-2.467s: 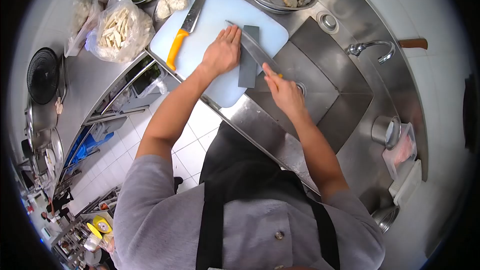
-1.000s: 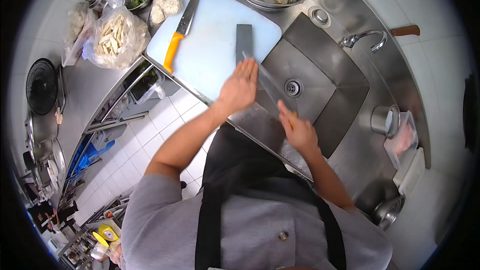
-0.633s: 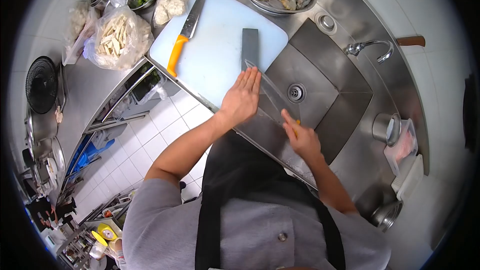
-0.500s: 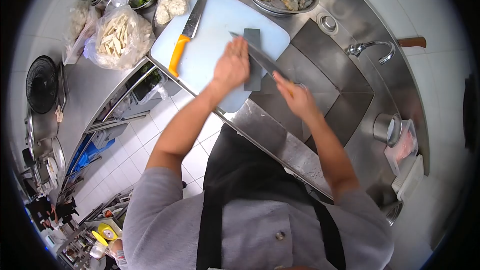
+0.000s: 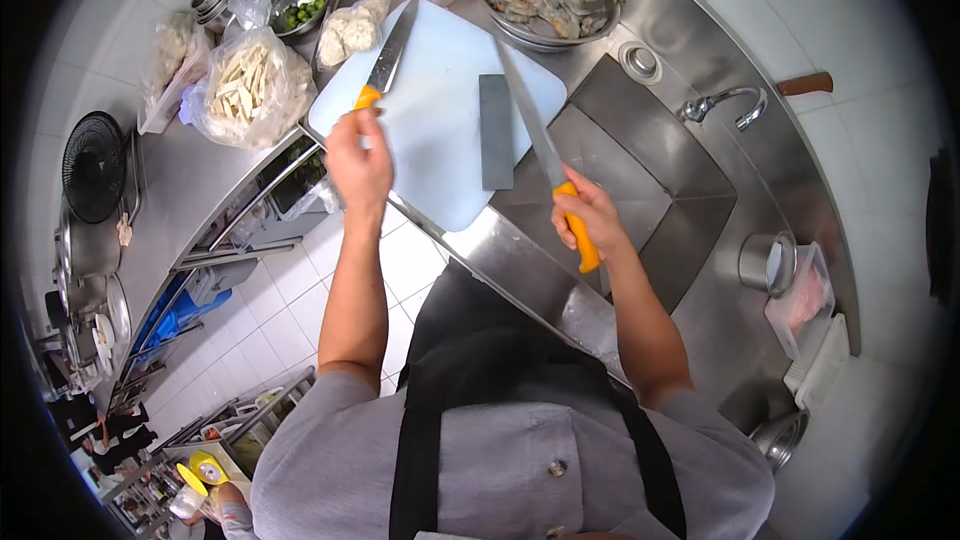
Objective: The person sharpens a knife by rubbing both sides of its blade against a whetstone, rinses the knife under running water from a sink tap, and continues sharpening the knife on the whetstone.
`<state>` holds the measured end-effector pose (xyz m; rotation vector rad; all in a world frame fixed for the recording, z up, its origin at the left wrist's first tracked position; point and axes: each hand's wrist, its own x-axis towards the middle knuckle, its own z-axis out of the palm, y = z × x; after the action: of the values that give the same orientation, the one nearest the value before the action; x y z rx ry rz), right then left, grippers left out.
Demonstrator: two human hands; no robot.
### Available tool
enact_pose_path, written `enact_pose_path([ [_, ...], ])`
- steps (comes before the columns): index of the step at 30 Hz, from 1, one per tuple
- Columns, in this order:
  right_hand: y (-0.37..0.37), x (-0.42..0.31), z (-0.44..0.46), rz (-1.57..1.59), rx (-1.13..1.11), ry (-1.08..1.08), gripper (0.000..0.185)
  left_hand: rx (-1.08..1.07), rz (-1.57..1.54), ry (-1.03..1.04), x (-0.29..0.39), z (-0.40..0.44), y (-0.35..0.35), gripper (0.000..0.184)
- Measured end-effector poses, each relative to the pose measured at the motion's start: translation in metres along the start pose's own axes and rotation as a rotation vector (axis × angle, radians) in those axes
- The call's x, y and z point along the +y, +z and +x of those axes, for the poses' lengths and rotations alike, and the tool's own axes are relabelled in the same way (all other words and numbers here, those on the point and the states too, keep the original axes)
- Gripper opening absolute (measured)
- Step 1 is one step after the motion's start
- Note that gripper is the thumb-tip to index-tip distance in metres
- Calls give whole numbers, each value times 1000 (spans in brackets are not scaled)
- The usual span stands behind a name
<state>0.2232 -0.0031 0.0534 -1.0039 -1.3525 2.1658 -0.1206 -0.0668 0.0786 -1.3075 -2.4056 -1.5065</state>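
In the head view, the right hand grips a long steel knife with an orange handle, blade just beside the grey rectangular stone, laid flat on the white plastic cutting board, presumably for steadiness. The left hand, earlier against that blade, now covers another orange-handled knife; its grip cannot be told.

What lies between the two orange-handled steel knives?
Head view: a flat grey rectangular block lies on the white plastic cutting board, nearer the knife in the right hand.
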Motion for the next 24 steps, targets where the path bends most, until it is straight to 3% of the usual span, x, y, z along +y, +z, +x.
enact_pose_path([
  [1,-11,11,-9,263,30,34,53,-134,73,21,9,-5,5,30],
  [2,-25,21,-16,264,29,38,53,-261,159,99,18,-19,16,39],
  [5,-56,39,-37,477,-107,-3,44,-612,395,181,40,-87,57,94],
  [6,-60,41,-43,504,-118,-22,43,-613,396,183,40,-101,67,94],
  [8,-67,44,-50,515,-154,-57,46,-644,344,28,42,-119,83,118],
  [11,-69,42,-56,422,-97,-18,43,-578,345,8,37,-120,82,123],
  [15,-61,47,-53,380,-52,90,37,-494,354,51,2,-117,70,114],
  [19,-33,43,-46,175,139,201,22,-509,194,156,-7,-98,49,99],
  [20,-29,41,-44,-56,144,219,25,-453,77,201,0,-91,46,80],
  [21,-25,40,-44,-287,148,237,30,-454,77,200,10,-84,47,80],
  [24,-15,43,-48,-471,176,263,38,-657,204,578,36,-82,60,66],
])
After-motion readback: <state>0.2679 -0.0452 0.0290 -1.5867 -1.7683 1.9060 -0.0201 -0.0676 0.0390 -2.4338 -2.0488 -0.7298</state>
